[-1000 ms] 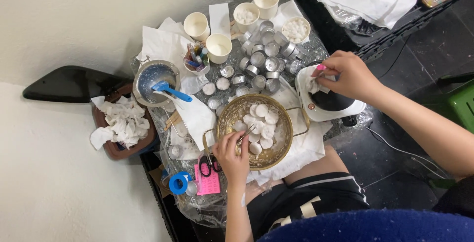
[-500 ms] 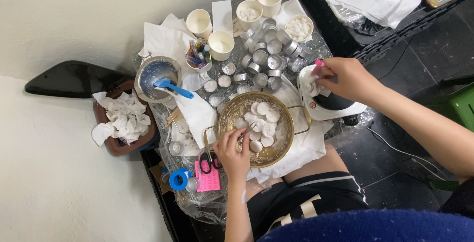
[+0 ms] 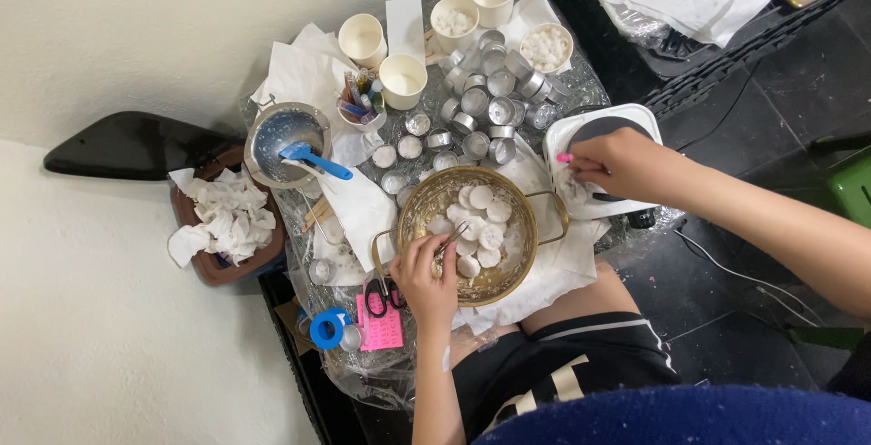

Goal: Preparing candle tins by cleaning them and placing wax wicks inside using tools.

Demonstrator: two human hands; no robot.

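Bowl (image 3: 526, 268) of white discs (image 3: 481, 197) sits between my hands, at my knees. Right hand (image 3: 626, 166) rests on the hotplate (image 3: 558, 136) beside it, fingers curled onto white stuff. Left hand (image 3: 426, 277) pinches tweezers (image 3: 454, 237) over the discs.

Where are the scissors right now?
In the head view, the scissors lie left of the left hand, by the gold bowl's rim, above the pink note.

White discs (image 3: 479, 198) are held in the bowl (image 3: 531, 254) at the table's middle. Behind it, small tins (image 3: 490, 105) are clustered, with paper cups (image 3: 403, 79) beyond. A hotplate (image 3: 646, 118) is set to the right, a pot (image 3: 272, 132) to the left.
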